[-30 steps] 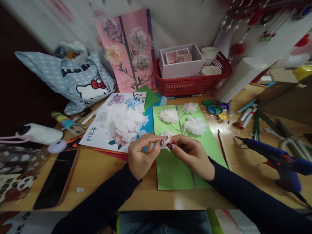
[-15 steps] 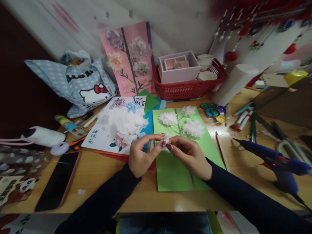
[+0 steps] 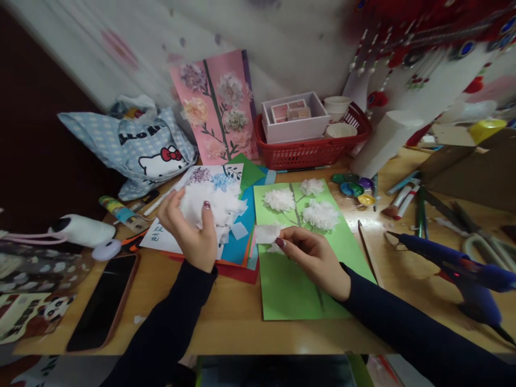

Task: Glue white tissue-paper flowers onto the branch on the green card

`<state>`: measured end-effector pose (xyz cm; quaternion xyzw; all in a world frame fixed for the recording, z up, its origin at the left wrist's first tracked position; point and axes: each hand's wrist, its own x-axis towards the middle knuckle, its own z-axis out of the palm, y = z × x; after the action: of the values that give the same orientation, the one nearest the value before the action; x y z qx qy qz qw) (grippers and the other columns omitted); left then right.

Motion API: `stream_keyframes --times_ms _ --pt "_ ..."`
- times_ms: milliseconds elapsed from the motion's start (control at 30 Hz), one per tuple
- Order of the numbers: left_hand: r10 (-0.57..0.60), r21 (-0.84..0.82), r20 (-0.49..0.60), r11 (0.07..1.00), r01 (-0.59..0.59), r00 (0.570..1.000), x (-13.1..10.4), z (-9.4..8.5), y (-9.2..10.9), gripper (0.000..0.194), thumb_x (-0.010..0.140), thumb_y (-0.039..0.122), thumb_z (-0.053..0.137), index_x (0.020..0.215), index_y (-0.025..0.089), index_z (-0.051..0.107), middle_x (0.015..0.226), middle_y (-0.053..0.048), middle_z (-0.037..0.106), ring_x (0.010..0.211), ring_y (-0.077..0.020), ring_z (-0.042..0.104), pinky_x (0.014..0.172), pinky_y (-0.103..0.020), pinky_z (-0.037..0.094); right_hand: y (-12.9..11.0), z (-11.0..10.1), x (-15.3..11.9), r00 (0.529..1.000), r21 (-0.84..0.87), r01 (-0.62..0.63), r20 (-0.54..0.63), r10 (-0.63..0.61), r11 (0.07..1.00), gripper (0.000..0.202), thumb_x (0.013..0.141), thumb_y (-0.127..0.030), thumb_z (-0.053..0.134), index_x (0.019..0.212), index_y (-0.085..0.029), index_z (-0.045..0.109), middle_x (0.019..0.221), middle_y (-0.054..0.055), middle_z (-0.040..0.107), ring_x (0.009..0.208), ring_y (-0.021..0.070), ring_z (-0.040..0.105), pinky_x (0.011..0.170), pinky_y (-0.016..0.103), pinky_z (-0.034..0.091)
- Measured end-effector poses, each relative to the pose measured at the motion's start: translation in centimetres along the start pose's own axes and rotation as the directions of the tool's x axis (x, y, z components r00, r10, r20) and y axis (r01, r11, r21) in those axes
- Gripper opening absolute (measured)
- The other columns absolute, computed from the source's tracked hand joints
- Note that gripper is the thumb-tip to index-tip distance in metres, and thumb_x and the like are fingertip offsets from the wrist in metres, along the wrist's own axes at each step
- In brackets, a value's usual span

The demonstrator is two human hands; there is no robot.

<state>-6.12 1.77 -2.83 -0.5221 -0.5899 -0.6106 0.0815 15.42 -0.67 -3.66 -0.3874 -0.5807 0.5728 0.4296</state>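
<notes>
My right hand (image 3: 312, 258) pinches a small white tissue paper piece (image 3: 266, 234) between thumb and fingertips, above the green sheet (image 3: 282, 295). My left hand (image 3: 191, 231) is open, thumb and fingers apart, over the pile of white tissue pieces (image 3: 217, 207); it holds nothing that I can see. The pile covers part of a white sheet (image 3: 163, 234) with painted flowers and writing. On the green sheet, white tissue flowers (image 3: 321, 215) sit along a painted grey stem (image 3: 295, 204). One loose square (image 3: 239, 230) lies over the blue paper.
A blue glue gun (image 3: 447, 263) lies at right, near scissors (image 3: 484, 250) and a pencil (image 3: 366, 250). Paint pots (image 3: 351, 188) stand behind the green sheet. A red basket (image 3: 298, 153) and a pink flower picture (image 3: 220, 113) are at the back. A phone (image 3: 102, 301) lies at left.
My left hand has let go of the tissue piece and moved left, opening over the white pile. My right hand stays above the green sheet, still pinching tissue. The view has shifted slightly.
</notes>
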Motion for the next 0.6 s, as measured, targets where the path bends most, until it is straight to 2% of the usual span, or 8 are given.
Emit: stream_keyframes --times_ms 33,67,100,167,200,233,433,600 --pt "0.110 -0.029 0.066 0.994 -0.108 0.992 -0.4 -0.1 0.8 0.034 0.081 0.021 0.065 0.115 0.019 0.060 0.120 -0.011 0.059 0.117 -0.0251 0.052 0.095 -0.041 0.044 0.0 0.0 0.0 1.000 0.009 -0.012 -0.003 0.012 1.000 0.029 0.084 -0.046 0.063 0.085 -0.017 0.065 0.064 -0.002 0.052 0.054 0.0087 0.041 0.049 0.022 0.034" --pt "0.212 -0.109 0.185 0.975 -0.194 0.960 -0.9 -0.2 1.6 0.026 0.085 0.020 0.061 0.111 0.020 0.063 0.111 -0.009 0.064 0.110 -0.0233 0.057 0.093 -0.040 0.046 0.0 0.0 0.1 1.000 0.017 -0.021 -0.008 0.021 1.000 0.030 0.083 -0.047 0.063 0.084 -0.017 0.065 0.064 -0.002 0.053 0.054 0.0088 0.042 0.050 0.022 0.035" --pt "0.291 -0.189 0.321 0.952 -0.240 0.901 -1.5 -0.3 2.4 0.020 0.087 0.018 0.058 0.106 0.021 0.065 0.104 -0.007 0.068 0.102 -0.0215 0.061 0.090 -0.039 0.047 0.1 0.0 0.1 1.000 0.026 -0.025 -0.014 0.026 0.999 0.030 0.083 -0.047 0.064 0.084 -0.017 0.065 0.065 -0.001 0.054 0.055 0.0090 0.043 0.050 0.022 0.035" --pt "0.382 -0.308 0.491 0.917 -0.255 0.783 -2.6 -0.4 3.7 0.017 0.089 0.018 0.056 0.099 0.022 0.069 0.094 -0.004 0.071 0.090 -0.0190 0.065 0.084 -0.037 0.049 0.0 0.0 0.2 0.999 0.045 -0.019 -0.029 0.021 0.999 0.030 0.082 -0.046 0.065 0.083 -0.017 0.065 0.067 0.000 0.058 0.057 0.0092 0.045 0.052 0.023 0.037" --pt "0.392 -0.342 0.528 0.910 -0.234 0.753 -3.1 -0.3 4.1 0.017 0.089 0.017 0.057 0.098 0.022 0.071 0.092 -0.004 0.072 0.087 -0.0186 0.066 0.082 -0.036 0.049 0.0 0.0 0.2 0.999 0.052 -0.014 -0.035 0.016 0.999 0.029 0.082 -0.045 0.066 0.083 -0.016 0.065 0.069 0.000 0.059 0.058 0.0092 0.046 0.053 0.023 0.038" --pt "0.381 -0.361 0.543 0.910 -0.201 0.748 -3.4 -0.3 4.3 0.017 0.089 0.017 0.057 0.098 0.021 0.072 0.091 -0.005 0.073 0.085 -0.0184 0.066 0.080 -0.036 0.050 0.0 0.0 0.2 0.999 0.055 -0.010 -0.041 0.012 0.998 0.028 0.082 -0.044 0.066 0.083 -0.016 0.066 0.069 0.001 0.060 0.058 0.0090 0.046 0.054 0.023 0.038" --pt "0.210 -0.392 0.568 0.919 0.038 0.796 -3.5 -0.1 3.9 0.014 0.085 0.014 0.062 0.090 0.020 0.074 0.088 -0.005 0.076 0.081 -0.0179 0.069 0.076 -0.033 0.054 -0.5 -0.1 0.2 1.000 0.075 0.003 -0.028 -0.001 0.997 0.024 0.082 -0.041 0.066 0.082 -0.017 0.068 0.072 0.002 0.064 0.056 0.0083 0.046 0.052 0.022 0.038" --pt "0.180 -0.394 0.573 0.916 0.076 0.800 -4.0 0.0 4.0 0.010 0.083 0.016 0.065 0.086 0.019 0.074 0.084 -0.005 0.076 0.078 -0.0175 0.069 0.075 -0.032 0.055 -0.7 0.0 0.0 1.000 0.080 -0.005 -0.013 0.006 0.997 0.021 0.082 -0.038 0.066 0.085 -0.017 0.069 0.070 0.001 0.063 0.054 0.0073 0.044 0.051 0.022 0.037"
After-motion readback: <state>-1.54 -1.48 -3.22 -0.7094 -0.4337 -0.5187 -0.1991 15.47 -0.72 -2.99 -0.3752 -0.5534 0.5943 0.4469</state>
